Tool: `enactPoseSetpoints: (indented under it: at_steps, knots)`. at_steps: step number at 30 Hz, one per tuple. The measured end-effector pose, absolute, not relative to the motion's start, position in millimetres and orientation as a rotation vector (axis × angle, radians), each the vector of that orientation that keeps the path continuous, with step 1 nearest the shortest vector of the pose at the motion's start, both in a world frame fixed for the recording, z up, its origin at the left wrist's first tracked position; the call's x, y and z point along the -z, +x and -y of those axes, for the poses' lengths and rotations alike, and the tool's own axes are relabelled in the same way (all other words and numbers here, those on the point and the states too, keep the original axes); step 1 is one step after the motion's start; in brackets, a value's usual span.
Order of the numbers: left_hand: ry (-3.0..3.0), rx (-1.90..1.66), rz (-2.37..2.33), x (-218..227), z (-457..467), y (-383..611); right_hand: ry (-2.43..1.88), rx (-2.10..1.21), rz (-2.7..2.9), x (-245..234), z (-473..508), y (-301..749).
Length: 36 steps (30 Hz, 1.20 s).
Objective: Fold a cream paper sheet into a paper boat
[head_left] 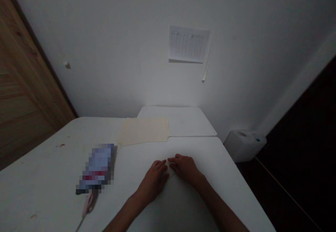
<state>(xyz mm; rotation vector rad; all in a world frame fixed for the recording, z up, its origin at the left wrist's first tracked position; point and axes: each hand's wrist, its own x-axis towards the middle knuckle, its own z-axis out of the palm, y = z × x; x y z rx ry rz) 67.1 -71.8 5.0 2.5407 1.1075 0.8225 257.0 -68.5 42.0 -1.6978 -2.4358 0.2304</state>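
Note:
Both of my hands rest side by side on the white table [52, 176], fingertips almost touching. My left hand [153, 179] lies with its fingers stretched forward and pressed down. My right hand [185, 167] has its fingers curled down next to it. Between and under the fingertips lies a small white sheet of paper [170, 171], hard to tell from the table top. Both hands press on it.
A cream folder [144, 130] lies farther back, beside a white board [183, 120] against the wall. A blurred flat object [97, 169] lies to the left, with pink-handled scissors [88, 204] below it. A printed sheet [187, 44] hangs on the wall. A white container [244, 144] stands right of the table.

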Motion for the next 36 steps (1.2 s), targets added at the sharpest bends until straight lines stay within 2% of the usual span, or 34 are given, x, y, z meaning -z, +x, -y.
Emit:
enactPoseSetpoints:
  at_steps: [11,23,36]
  knots:
    - [2.694,-0.65,-1.116,-5,72,68,-1.746,-0.257,2.445,-46,68,255]
    - [2.75,-0.605,-1.238,-24,98,47,-1.807,-0.26,2.421,-48,69,253]
    - [2.717,-0.625,-1.334,-14,109,40,-1.778,-0.284,2.405,-46,70,255]
